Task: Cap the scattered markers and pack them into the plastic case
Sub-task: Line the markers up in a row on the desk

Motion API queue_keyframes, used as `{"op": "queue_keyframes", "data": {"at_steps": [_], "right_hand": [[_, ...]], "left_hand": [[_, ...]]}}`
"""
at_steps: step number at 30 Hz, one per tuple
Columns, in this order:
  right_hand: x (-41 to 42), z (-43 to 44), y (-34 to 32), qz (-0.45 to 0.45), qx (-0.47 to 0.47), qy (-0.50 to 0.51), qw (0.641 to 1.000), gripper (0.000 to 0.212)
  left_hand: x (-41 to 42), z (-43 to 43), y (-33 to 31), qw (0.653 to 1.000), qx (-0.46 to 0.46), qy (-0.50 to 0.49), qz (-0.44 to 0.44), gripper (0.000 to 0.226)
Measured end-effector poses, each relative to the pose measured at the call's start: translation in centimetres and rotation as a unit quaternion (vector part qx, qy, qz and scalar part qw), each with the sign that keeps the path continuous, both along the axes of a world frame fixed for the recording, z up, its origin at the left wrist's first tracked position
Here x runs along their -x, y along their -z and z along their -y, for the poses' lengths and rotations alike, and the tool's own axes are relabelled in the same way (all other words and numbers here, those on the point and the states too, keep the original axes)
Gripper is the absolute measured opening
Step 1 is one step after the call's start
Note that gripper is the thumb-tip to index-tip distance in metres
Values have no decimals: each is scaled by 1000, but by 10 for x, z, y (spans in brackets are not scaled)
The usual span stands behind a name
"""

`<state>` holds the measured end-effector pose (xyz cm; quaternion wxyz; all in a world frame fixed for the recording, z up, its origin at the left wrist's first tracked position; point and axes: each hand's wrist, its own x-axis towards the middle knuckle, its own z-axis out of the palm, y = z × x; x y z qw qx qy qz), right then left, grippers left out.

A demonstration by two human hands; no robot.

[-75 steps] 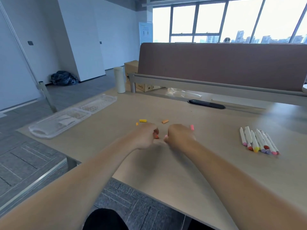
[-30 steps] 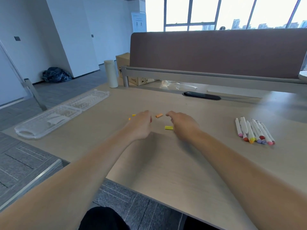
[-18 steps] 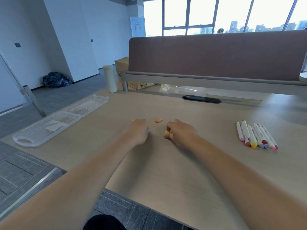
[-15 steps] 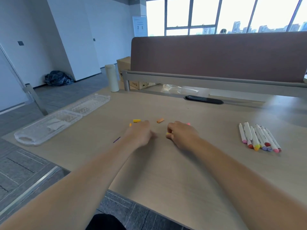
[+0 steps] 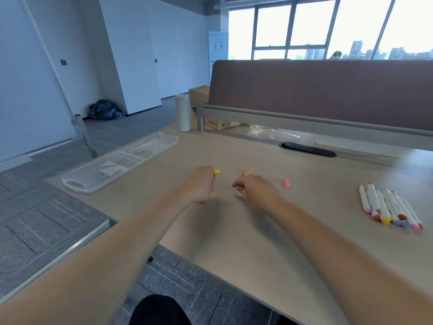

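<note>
Your left grip (image 5: 202,184) sits mid-worktop (image 5: 234,242) with its fingers curled under. Whether anything is inside, I cannot tell. A yellow cap (image 5: 217,171) lies just beside its knuckles. Your right grip (image 5: 255,191) is curled too, and what it may hold is hidden. An orange cap (image 5: 247,173) lies just beyond it, with a pink cap (image 5: 286,183) off to its right. The markers (image 5: 389,208) lie bunched together at the far right — well apart from the open plastic case (image 5: 112,167) at the left edge.
</note>
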<state>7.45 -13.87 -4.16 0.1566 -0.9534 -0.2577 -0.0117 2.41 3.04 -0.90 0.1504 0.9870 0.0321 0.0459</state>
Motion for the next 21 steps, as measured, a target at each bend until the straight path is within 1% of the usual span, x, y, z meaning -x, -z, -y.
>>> {"op": "queue_keyframes", "data": {"at_steps": [3,7,9,12,14,16,18,21], "right_hand": [[8,-25,-4,-22,1,-4,1000,20],[18,-51,-3,-18,-7,-23,1000,14],[22,-61,-4,-11,-6,-34,999,18],[23,-73,-4,-13,-6,-43,999,28],[24,-78,-4,-19,3,-48,999,37],[24,-83,-1,-7,23,-54,998,41],[24,-87,1,3,34,-57,998,39],[23,-90,3,-1,37,-61,997,30]], "left_hand": [[11,-21,-4,1000,-10,-10,-3,22],[21,-39,-5,999,-31,-30,-9,26],[22,-47,-3,999,-29,-33,5,26],[17,-59,7,999,-12,-33,24,20],[12,-64,13,999,2,-31,21,20],[9,-67,18,1000,7,-22,10,18],[7,-69,20,1000,12,-9,-5,19],[6,-70,24,999,36,12,-24,24]]}}
